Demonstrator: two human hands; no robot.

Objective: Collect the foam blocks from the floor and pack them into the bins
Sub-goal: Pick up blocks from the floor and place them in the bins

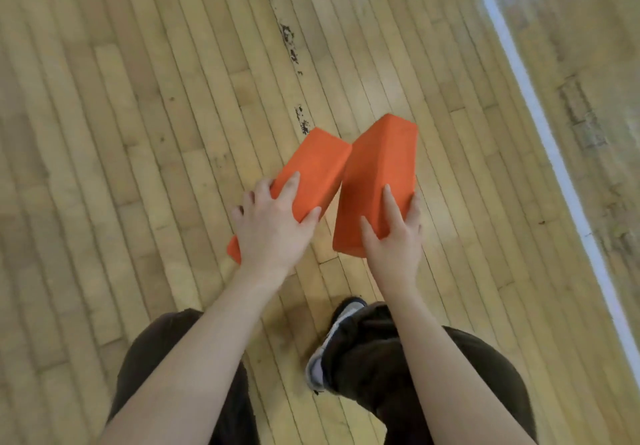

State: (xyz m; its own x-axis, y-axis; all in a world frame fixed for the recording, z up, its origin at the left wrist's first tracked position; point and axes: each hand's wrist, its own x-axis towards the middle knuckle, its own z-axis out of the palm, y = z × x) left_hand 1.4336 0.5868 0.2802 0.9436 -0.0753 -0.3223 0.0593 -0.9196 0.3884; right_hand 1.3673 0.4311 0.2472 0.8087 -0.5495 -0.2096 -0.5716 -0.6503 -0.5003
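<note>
2 orange foam blocks are held above the wooden floor (145, 139), 1 in each hand, side by side in the middle of the view. The left block (313, 171) has its long axis running from near-left to far-right, its far end tipped up and to the right; the right block (375, 181) runs nearly straight from near to far, leaning slightly right at its far end. Their far inner corners look to be touching or almost so, and the near ends spread apart, so the pair forms a narrow V that opens toward the person. The left hand (270, 233) lies over the near part of the left block, its fingers (289, 185) curled over the block's top and left side and the thumb reaching across the right edge, so the hand clamps the block; a near corner of that block shows below the wrist. The right hand (394, 240) grips the near right part of the right block, with the thumb and 1 finger spread across the top face and the other fingers wrapped round the right edge. Both blocks reach well beyond the fingers toward the far side. Below the forearms are dark trousers (381, 358) and 1 shoe (329, 340) on the floor. A white line (540, 115) crosses the floor diagonally on the right. Dark scuffs (289, 39) mark the boards far of the blocks.
</note>
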